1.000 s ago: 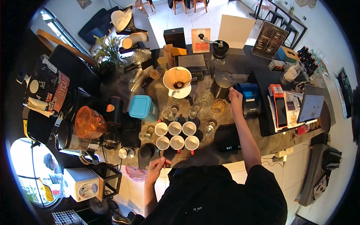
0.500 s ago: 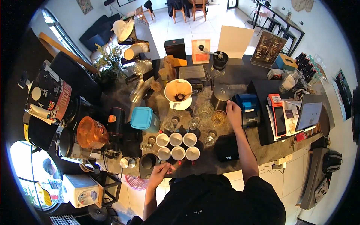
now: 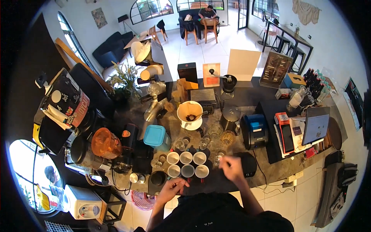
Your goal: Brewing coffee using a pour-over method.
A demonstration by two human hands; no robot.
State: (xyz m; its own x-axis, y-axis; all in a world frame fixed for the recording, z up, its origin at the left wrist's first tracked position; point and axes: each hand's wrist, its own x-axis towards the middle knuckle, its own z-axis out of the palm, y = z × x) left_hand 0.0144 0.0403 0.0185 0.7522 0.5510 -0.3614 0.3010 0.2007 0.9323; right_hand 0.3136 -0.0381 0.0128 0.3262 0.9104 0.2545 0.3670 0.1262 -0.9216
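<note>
White cups (image 3: 186,157) with coloured handles stand upright in two rows of three near the counter's front edge. The front middle cup (image 3: 188,171) looks greyer inside. My left hand (image 3: 172,190) is at the front left of these cups, fingers curled together; whatever they might hold is hidden. To the right of the cups, my right hand (image 3: 232,169) is smeared by motion, near a small glass (image 3: 219,158) and a black scale (image 3: 244,164). Farther back are a metal pitcher (image 3: 231,118) and a white dripper (image 3: 190,113) with a brown paper filter and dark grounds.
Glass vessels (image 3: 227,138) cluster behind the cups. A blue-lidded container (image 3: 155,136) and a coffee grinder with an orange hopper (image 3: 105,143) stand at left. On the right are a printer (image 3: 255,129) and a tilted screen (image 3: 316,124). A person (image 3: 208,12) sits at a far table.
My right hand has left the metal pitcher and come back toward me, beside the cups. My left hand stays by the cups, fingers still curled. The view has tilted up.
</note>
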